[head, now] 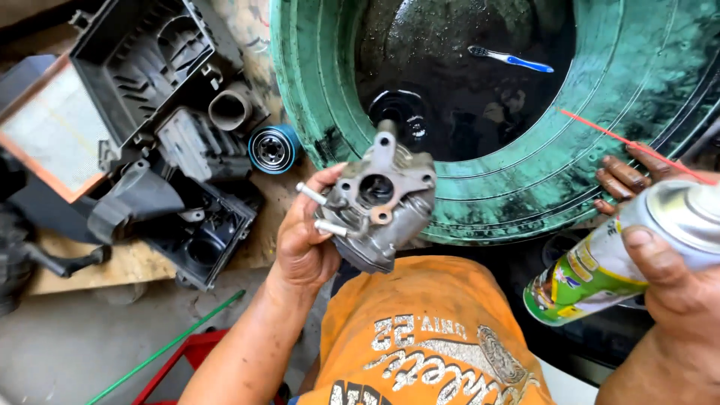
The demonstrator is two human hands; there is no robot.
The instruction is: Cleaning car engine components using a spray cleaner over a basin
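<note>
Our left hand (pixel 304 244) has fingers wrapped round the grey metal housing (pixel 382 202); right hand (pixel 675 277) fingers clamp the spray can (pixel 607 262), red straw (pixel 637 146) above.

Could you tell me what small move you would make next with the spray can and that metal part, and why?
Probably swing the spray can in the right hand leftward until its red straw points at the grey metal part. The left hand holds that part up over the green basin, bore facing up, while the straw points away from it.
</note>
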